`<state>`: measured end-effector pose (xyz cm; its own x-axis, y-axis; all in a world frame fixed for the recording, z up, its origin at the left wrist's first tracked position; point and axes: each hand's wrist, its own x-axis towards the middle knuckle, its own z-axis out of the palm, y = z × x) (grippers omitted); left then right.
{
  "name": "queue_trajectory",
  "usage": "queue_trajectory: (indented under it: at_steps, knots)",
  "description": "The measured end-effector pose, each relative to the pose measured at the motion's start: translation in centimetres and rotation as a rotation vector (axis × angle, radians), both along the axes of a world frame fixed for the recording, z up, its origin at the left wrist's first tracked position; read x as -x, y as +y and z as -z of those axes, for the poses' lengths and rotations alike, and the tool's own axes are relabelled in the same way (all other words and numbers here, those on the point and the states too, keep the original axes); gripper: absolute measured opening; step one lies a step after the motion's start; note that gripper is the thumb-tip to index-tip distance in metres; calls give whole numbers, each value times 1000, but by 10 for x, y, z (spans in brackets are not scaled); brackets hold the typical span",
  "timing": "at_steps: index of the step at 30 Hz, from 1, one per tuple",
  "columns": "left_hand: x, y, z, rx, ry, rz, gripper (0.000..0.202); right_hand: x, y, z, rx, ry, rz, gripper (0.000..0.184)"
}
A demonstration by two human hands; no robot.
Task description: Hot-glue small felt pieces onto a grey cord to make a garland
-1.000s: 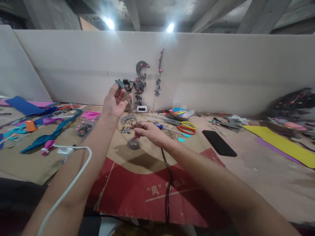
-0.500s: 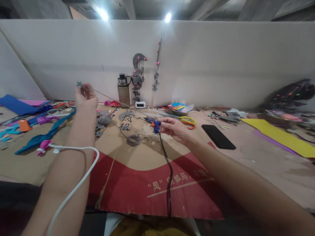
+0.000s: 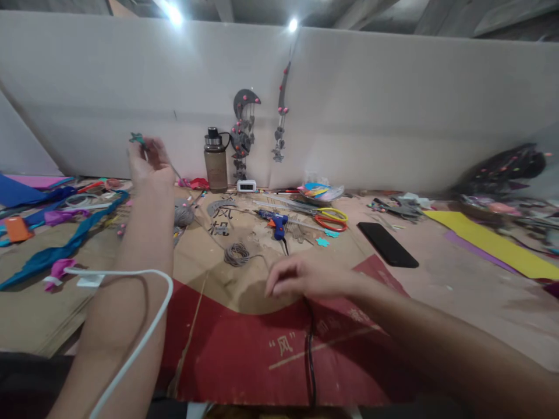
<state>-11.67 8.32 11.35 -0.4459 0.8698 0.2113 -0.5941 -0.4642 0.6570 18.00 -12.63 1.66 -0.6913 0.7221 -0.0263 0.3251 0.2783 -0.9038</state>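
Observation:
My left hand [image 3: 151, 160] is raised at the far left, its fingers pinching a small teal star-shaped cutout [image 3: 137, 138]. From this hand a grey cord [image 3: 180, 177] trails down to the right. My right hand [image 3: 297, 278] is low over the cardboard, fingers curled together; a length of cord from the grey cord coil [image 3: 236, 254] runs to its fingertips, where the grip is partly hidden. Just beyond lies a blue glue gun [image 3: 278, 226], its black cable [image 3: 311, 361] passing beneath my right hand. Two teal flower cutouts [image 3: 322, 241] rest near the glue gun.
Scissors with yellow and red handles [image 3: 331, 217], a black phone [image 3: 388, 244] and yellow sheet [image 3: 493, 241] lie to the right. A water bottle [image 3: 216, 163] stands behind. A white cable [image 3: 144, 331] crosses my left forearm. Grey decorated hangings [image 3: 245, 125] are on the back panel.
My right hand has moved from beside the glue gun toward me, leaving the glue gun lying on the cardboard. My left hand stays raised with the teal cutout. The view has shifted slightly.

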Motion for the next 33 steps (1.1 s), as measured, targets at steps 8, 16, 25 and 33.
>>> queue_trajectory:
  at_steps: [8,16,25,33]
  knots:
    - [-78,-17,38,201,-143,237,15,18,13,-7,-337,4,261,23]
    - [-97,-50,94,215,248,306,21,-15,115,41,-290,-443,904,43]
    - [-86,-74,127,228,431,250,25,-1,125,69,-266,-442,980,32]
    - [-84,-77,124,242,389,236,23,11,130,69,-135,151,1073,35]
